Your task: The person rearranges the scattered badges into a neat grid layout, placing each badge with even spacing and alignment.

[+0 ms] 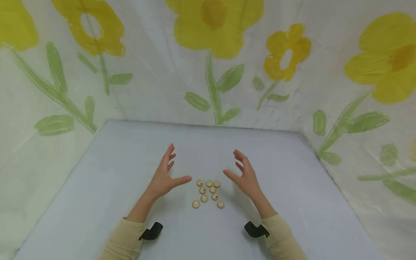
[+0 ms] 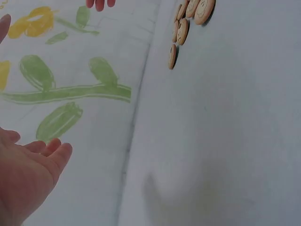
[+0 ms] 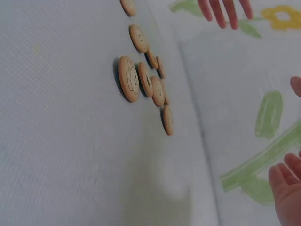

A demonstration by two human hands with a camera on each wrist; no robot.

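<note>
Several round wooden discs lie loosely grouped on the pale table between the two hands. Faces are drawn on some of them, as the large disc in the right wrist view shows. To the left of the group my left hand hovers with thumb and fingers spread apart, holding nothing. Opposite it, my right hand is raised over the table in a similar spread pose, also holding nothing. Neither hand touches a disc.
A white sheet painted with yellow flowers and green leaves stands around the table's back and sides. Black wrist bands sit at the cuffs of both beige sleeves.
</note>
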